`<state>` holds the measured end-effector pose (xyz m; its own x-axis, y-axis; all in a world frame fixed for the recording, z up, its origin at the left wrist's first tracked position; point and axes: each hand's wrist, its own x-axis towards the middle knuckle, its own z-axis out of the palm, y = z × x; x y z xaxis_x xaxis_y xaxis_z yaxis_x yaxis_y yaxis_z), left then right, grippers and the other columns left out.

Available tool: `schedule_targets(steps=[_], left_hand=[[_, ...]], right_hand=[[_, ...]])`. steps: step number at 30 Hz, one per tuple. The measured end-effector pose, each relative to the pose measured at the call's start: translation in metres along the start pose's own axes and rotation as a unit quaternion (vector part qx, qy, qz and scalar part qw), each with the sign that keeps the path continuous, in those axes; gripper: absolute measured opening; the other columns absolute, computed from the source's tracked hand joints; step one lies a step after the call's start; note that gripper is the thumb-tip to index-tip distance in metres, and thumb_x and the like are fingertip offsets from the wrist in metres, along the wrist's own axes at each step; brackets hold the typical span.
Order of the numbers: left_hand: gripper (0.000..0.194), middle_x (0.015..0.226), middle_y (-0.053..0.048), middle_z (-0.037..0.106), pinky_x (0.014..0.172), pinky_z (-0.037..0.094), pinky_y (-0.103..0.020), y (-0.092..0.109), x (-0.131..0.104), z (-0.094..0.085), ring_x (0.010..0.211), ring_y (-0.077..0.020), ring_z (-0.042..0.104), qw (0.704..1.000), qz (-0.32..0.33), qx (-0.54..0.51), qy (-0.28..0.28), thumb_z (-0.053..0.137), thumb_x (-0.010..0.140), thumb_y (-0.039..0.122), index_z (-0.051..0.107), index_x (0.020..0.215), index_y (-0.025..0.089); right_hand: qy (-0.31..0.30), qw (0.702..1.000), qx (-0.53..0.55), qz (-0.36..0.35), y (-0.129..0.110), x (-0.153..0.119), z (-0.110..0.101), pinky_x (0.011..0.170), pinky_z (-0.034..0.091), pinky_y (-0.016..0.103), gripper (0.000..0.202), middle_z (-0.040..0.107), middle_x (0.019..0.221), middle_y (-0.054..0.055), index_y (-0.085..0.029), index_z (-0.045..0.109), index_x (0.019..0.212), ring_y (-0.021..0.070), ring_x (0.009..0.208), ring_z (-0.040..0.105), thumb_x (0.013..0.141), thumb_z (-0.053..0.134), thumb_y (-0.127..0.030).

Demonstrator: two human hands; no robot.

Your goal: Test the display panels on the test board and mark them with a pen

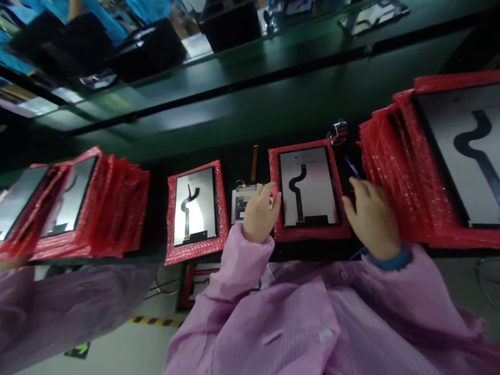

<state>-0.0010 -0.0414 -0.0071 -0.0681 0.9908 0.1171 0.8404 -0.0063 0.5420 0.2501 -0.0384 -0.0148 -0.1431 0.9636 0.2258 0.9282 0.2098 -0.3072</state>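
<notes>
A display panel (316, 190) with a black curved flex cable lies face-up on a red bubble-wrap sheet (340, 229) in front of me. At its left edge is my left hand (258, 214), thumb and fingers apart; whether it touches the wrap I cannot tell. A small circuit board assembly (241, 203) is partly covered by that hand. My right hand (374, 219) hovers to the right of the panel, fingers spread and holding nothing visible. Just beyond its fingertips lies a blue pen (351, 166).
Another panel (195, 208) on red wrap lies to the left. Stacks of wrapped panels stand at far left (117, 208) and right (410, 198). A shiny metal piece (338, 131) and an orange-brown strip (254, 162) lie behind. A co-worker's sleeve (78, 307) is at lower left.
</notes>
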Motion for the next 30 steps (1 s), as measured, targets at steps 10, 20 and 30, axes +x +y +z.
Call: schedule_targets(steps=[10, 20, 30], left_hand=[[0.022, 0.099, -0.008, 0.071, 0.08, 0.059, -0.027, 0.037, -0.006, 0.037, 0.086, -0.0153, 0.07, 0.958, 0.163, -0.193, -0.139, 0.051, 0.101, 0.026, 0.066, 0.114, 0.015], [0.061, 0.078, -0.005, 0.064, 0.066, 0.05, -0.029, 0.067, -0.061, 0.032, 0.069, -0.0159, 0.061, 0.898, 0.074, -0.351, -0.256, 0.024, 0.102, 0.067, 0.058, 0.096, 0.016], [0.056, 0.059, 0.004, 0.042, 0.053, 0.031, -0.026, 0.022, -0.103, -0.011, 0.053, -0.0096, 0.038, 0.834, -0.023, -0.408, -0.37, 0.029, 0.102, 0.067, 0.043, 0.074, 0.021]], right_hand=[[-0.086, 0.98, -0.092, 0.154, 0.007, 0.059, 0.005, 0.077, 0.049, 0.041, 0.028, 0.064, 0.11, 0.029, -0.001, 0.06, 0.107, 0.0358, 0.1, 0.065, 0.085, 0.044, -0.007], [-0.034, 0.886, 0.459, 0.053, -0.039, -0.025, -0.031, 0.048, 0.041, 0.021, 0.026, 0.054, 0.068, -0.002, -0.021, 0.053, 0.081, 0.0094, 0.054, 0.052, 0.097, 0.052, -0.041], [0.204, 0.827, 0.507, 0.13, -0.044, -0.044, -0.036, 0.035, 0.028, 0.021, 0.034, 0.039, 0.051, -0.007, -0.025, 0.05, 0.071, 0.0083, 0.04, 0.031, 0.102, 0.047, -0.039]])
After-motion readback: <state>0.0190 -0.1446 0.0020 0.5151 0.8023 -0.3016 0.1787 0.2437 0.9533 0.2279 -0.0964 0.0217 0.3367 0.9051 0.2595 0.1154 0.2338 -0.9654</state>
